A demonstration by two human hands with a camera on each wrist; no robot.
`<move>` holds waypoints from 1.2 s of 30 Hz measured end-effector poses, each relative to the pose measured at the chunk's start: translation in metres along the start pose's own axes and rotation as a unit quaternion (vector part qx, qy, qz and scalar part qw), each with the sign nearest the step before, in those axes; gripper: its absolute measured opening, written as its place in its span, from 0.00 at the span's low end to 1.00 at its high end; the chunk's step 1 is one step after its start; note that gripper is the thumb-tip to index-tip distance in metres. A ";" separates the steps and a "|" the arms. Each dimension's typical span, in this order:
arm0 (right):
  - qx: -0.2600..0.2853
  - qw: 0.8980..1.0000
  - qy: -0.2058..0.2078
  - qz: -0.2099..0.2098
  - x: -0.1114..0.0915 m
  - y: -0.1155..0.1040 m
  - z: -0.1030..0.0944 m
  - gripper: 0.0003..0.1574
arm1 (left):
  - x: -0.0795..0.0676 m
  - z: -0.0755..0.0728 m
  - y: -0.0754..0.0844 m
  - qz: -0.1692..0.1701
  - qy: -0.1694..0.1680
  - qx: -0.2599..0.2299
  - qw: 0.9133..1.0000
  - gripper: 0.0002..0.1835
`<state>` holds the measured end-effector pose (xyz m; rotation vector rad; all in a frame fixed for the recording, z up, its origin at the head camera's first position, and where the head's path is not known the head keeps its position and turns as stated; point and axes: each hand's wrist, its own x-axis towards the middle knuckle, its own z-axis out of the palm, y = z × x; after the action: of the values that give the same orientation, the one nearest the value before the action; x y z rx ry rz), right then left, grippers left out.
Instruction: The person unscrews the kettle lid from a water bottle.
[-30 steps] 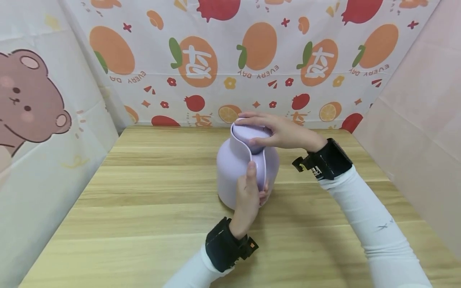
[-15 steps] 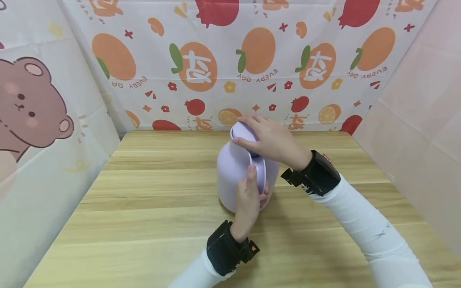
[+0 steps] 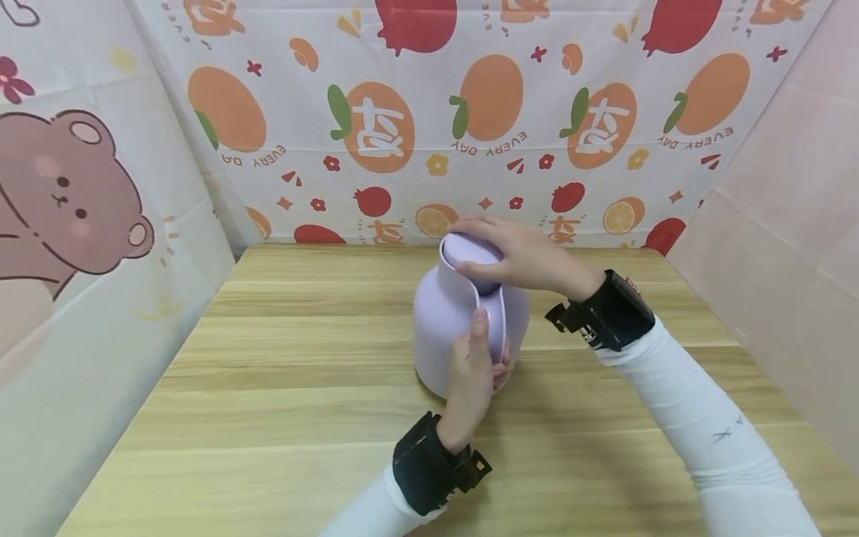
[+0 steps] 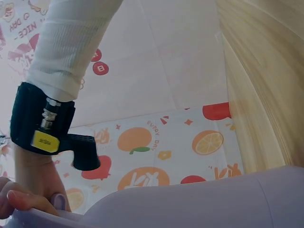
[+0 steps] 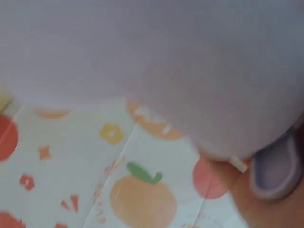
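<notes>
In the head view a lilac thermos jug (image 3: 439, 335) stands upright on the wooden table. My left hand (image 3: 467, 380) grips its handle (image 3: 497, 324), the thumb laid along the top and fingertips showing on the far side. My right hand (image 3: 526, 253) holds the round lid (image 3: 472, 250) from above, thumb on the near side and fingers across the far edge. The jug's body (image 4: 213, 204) fills the bottom of the left wrist view, with my right hand (image 4: 40, 190) at its top end. In the right wrist view the blurred body (image 5: 142, 57) takes up the upper half.
Wooden tabletop (image 3: 268, 418) surrounds the jug. Behind it hangs a fruit-printed cloth (image 3: 436, 160), with a bear-printed cloth (image 3: 74, 194) on the left and a pale one (image 3: 785, 224) on the right. Black camera straps (image 3: 614, 309) sit on both wrists.
My right hand turned on the lid, its wrist swinging nearer and then partly back. The left hand keeps its grip on the handle, and the jug stays in place as the head view shifts slightly.
</notes>
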<state>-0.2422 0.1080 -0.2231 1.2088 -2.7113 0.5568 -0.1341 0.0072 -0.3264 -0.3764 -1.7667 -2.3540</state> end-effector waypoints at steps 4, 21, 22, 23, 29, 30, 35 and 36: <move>0.026 0.997 -0.001 -0.068 0.002 0.014 -0.001 0.33 | 0.000 0.001 0.000 -0.002 -0.002 -0.001 1.000 0.34; -0.132 0.987 0.074 0.048 -0.009 -0.034 0.003 0.35 | 0.002 0.000 0.001 -0.004 0.001 -0.003 1.000 0.35; -0.132 0.987 0.075 0.047 -0.010 -0.035 0.003 0.35 | 0.002 -0.001 0.001 -0.005 0.001 -0.002 1.000 0.35; -0.129 0.988 0.073 0.048 -0.010 -0.035 0.003 0.35 | 0.002 -0.001 0.001 -0.007 0.003 0.000 1.000 0.35; -0.087 0.995 0.037 0.035 -0.013 -0.025 -0.001 0.34 | 0.001 -0.001 0.001 0.001 0.002 0.005 1.000 0.35; -0.077 0.996 0.030 0.026 -0.013 -0.022 -0.003 0.34 | 0.001 -0.001 0.001 0.003 0.001 0.006 1.000 0.35; 0.011 0.999 -0.009 -0.037 -0.011 -0.005 -0.010 0.31 | 0.001 -0.001 0.001 0.004 -0.003 0.009 1.000 0.36; 0.034 0.998 -0.017 -0.050 -0.009 -0.002 -0.012 0.31 | 0.001 -0.001 0.001 0.003 -0.003 0.008 1.000 0.36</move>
<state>-0.2349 0.1178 -0.2143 1.3751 -2.6604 0.6268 -0.1353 0.0063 -0.3258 -0.3856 -1.7829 -2.3356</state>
